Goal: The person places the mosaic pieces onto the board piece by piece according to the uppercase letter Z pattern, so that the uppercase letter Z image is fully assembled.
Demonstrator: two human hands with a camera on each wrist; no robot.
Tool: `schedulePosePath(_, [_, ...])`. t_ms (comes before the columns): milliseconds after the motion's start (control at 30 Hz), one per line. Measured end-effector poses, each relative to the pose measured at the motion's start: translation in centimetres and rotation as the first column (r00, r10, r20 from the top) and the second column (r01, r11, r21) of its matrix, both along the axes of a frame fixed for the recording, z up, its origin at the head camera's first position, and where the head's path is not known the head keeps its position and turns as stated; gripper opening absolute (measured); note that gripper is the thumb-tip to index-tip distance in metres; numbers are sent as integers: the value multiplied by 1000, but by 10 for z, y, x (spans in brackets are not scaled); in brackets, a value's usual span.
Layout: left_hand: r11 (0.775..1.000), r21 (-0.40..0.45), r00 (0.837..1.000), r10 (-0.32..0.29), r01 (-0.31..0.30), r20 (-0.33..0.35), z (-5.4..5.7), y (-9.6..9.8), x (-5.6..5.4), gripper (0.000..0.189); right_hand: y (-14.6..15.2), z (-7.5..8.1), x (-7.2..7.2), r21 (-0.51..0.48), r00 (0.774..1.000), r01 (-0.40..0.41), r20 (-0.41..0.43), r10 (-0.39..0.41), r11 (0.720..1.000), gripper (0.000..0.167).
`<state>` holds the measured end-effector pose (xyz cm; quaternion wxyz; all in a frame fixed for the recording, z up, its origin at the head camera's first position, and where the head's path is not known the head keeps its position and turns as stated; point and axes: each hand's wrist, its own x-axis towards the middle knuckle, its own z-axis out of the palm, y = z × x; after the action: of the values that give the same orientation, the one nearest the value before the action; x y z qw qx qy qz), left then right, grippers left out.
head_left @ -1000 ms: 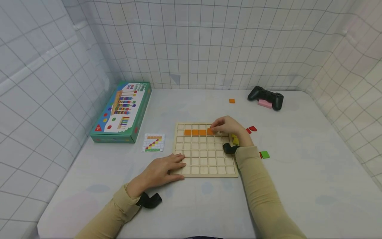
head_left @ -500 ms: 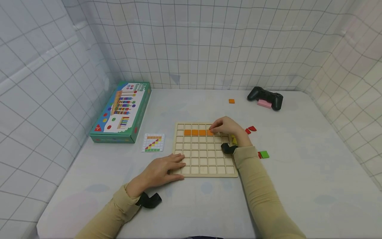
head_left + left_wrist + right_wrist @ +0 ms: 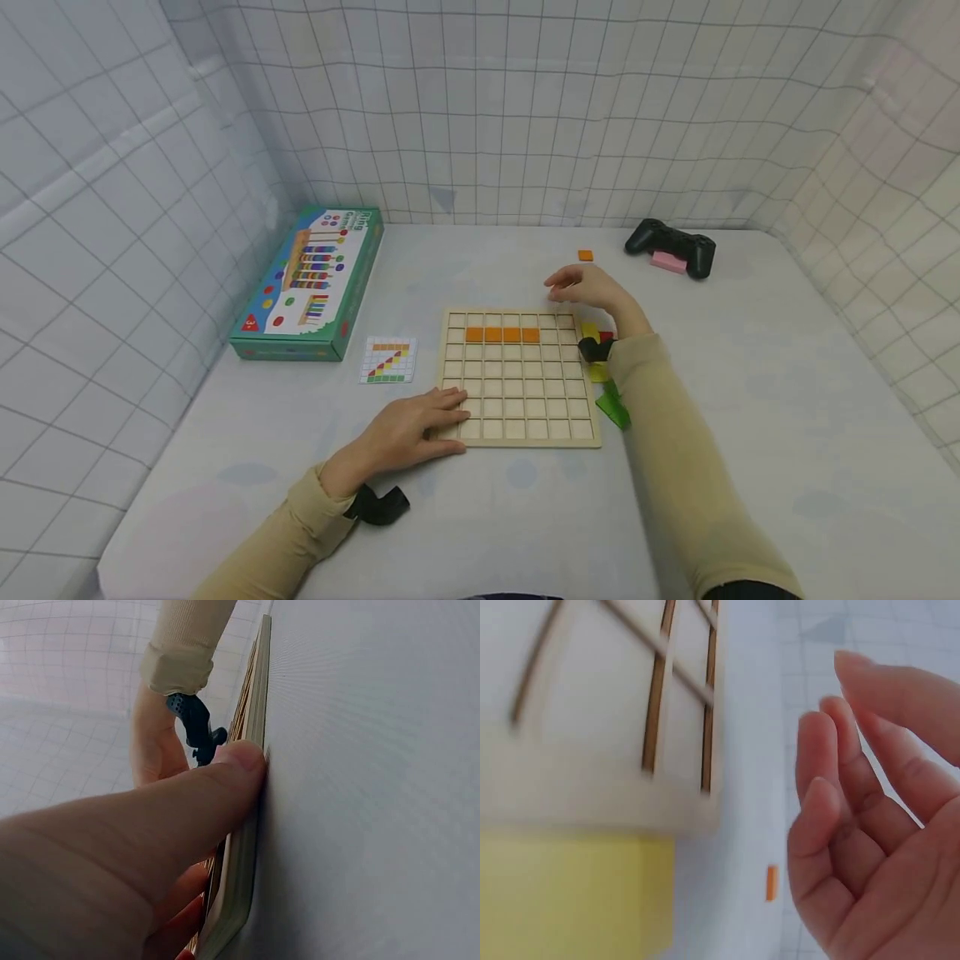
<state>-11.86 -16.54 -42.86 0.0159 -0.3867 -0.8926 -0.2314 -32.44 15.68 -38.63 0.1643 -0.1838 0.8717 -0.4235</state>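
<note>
A square wooden grid board (image 3: 525,387) lies flat on the table, with a row of several orange square tiles (image 3: 502,335) set in its second row of cells. My left hand (image 3: 408,429) rests on the board's near-left corner, fingers extended over the cells; in the left wrist view its thumb (image 3: 244,756) lies against the board's edge. Beyond the far-right corner my right hand (image 3: 588,285) hangs in the air, fingers loosely bent. The right wrist view shows nothing between those fingers. A loose orange tile (image 3: 585,255) lies just past this hand.
Yellow pieces (image 3: 598,373), a red piece (image 3: 606,336) and green pieces (image 3: 613,410) lie along the board's right side, partly under the right arm. A pattern card (image 3: 387,360) and a game box (image 3: 307,283) are on the left. A black game controller (image 3: 671,246) and pink block (image 3: 667,262) stand behind.
My right hand has let go of the last orange tile in the row and moved up and right, off the board. The left hand stays in place.
</note>
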Motion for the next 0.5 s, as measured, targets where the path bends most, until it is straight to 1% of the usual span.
schedulePosePath(100, [1000, 0, 1000, 4, -4, 3, 0, 0, 1, 49, 9, 0, -10, -4, 998, 57, -1, -57, 998, 38])
schedulePosePath(133, [1000, -1, 1000, 5, -5, 5, -1, 0, 1, 49, 12, -1, -13, -2, 996, 87, 3, -87, 996, 38])
schedulePosePath(267, [1000, -1, 1000, 5, -5, 7, -1, 1, 2, 50, 20, -8, -23, -16, 983, 180, 22, -180, 984, 44])
schedulePosePath(500, [1000, -1, 1000, 6, -6, 9, -2, 1, 1, 49, 32, -19, -36, -9, 962, 271, 24, -270, 963, 51])
